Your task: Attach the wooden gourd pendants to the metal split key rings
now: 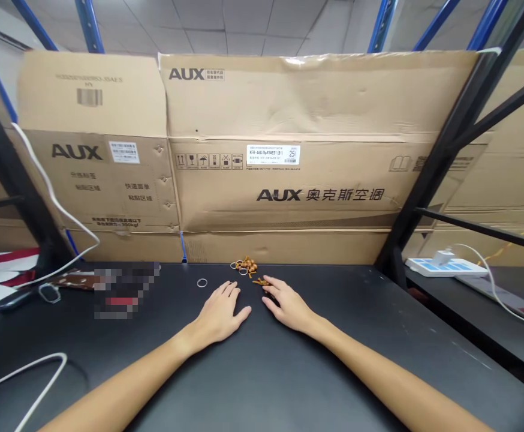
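My left hand (220, 313) lies flat on the black tabletop (262, 372), palm down with its fingers apart, and holds nothing. My right hand (289, 306) rests the same way, its fingertips at a small scatter of orange-brown pieces (261, 282). Farther back, against the box base, sits a tangled heap of similar small pieces (246, 265), with thin metal rings (239, 269) beside it. A single loose ring (202, 282) lies on the table ahead of my left hand. What the pieces are is too small to tell.
Large AUX cardboard boxes (280, 156) stand along the table's far edge between black shelf uprights (451, 150). A pixelated object (125, 290) and a dark item (19, 299) lie at left, near a white cable (41, 375). A white-blue power strip (446, 267) sits on a lower surface at right.
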Demonstrator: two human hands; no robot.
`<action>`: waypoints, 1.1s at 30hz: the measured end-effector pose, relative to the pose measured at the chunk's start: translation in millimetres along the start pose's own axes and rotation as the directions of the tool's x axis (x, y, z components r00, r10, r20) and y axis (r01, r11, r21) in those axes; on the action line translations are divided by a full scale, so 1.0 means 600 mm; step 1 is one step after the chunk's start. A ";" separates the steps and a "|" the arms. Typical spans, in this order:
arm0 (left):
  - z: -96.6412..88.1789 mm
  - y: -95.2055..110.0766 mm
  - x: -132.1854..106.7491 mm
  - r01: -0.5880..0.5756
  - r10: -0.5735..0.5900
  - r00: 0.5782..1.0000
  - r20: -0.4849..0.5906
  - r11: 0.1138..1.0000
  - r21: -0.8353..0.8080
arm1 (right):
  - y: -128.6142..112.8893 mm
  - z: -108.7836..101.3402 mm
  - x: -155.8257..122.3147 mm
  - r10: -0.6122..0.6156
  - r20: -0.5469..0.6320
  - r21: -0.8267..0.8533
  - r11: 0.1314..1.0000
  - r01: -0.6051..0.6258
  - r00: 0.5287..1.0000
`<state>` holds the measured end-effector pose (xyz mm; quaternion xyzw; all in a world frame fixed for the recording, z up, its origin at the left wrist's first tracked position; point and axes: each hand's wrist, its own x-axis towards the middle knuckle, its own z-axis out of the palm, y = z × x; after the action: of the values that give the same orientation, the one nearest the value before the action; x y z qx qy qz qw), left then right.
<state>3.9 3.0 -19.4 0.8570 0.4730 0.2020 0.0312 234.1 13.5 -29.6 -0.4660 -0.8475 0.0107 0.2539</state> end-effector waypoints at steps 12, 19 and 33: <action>-0.005 0.001 0.002 -0.033 0.028 0.996 -0.081 0.998 -0.058 | -0.005 -0.004 0.003 0.060 -0.115 -0.046 0.997 -0.066 0.992; 0.003 -0.015 0.012 -0.079 0.063 0.986 -0.156 0.992 -0.100 | -0.007 -0.010 0.002 0.070 -0.124 -0.096 0.992 -0.082 0.990; -0.007 -0.007 0.015 -0.237 0.217 0.967 -0.133 0.957 -0.165 | -0.031 -0.011 0.005 -0.119 -0.091 0.067 0.990 0.125 0.989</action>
<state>3.3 12.0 -13.5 0.8865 0.3522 0.2943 0.0579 221.3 4.0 -17.6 -0.4038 -0.8617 0.0058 0.3073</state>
